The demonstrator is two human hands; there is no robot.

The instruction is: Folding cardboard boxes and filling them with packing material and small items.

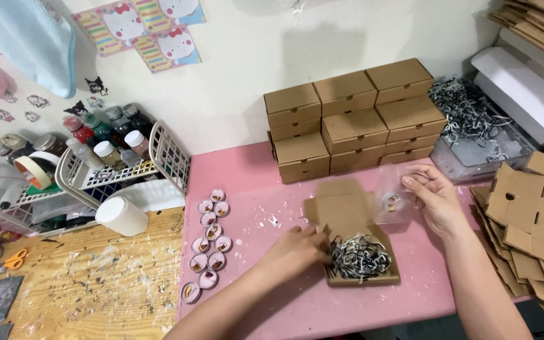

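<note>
The open cardboard box (pixel 354 242) sits on the pink table (pixel 284 302) at about 5 o'clock from the middle of the view, lid flipped up toward 12. It's stuffed with black and white shredded paper (pixel 360 257). The left hand (pixel 297 249) is at the box's 9 o'clock edge, fingers curled and pressing into the shreds. The right hand (pixel 432 198), up at 2 o'clock from the box, pinches a small clear bag (pixel 393 200) with a round charm inside; it looks see-through and a bit blurry.

Behind at 12 o'clock there's a stack of closed cardboard boxes (pixel 354 119). A clear bin (pixel 480 138) at 2 o'clock holds more shredded paper. Round resin charms (pixel 209 242) line up at 9 o'clock, and a white wire basket (pixel 114 170) further left holds paint bottles (pixel 105 135). Flat box blanks (pixel 530 220) are piled at 3 o'clock.
</note>
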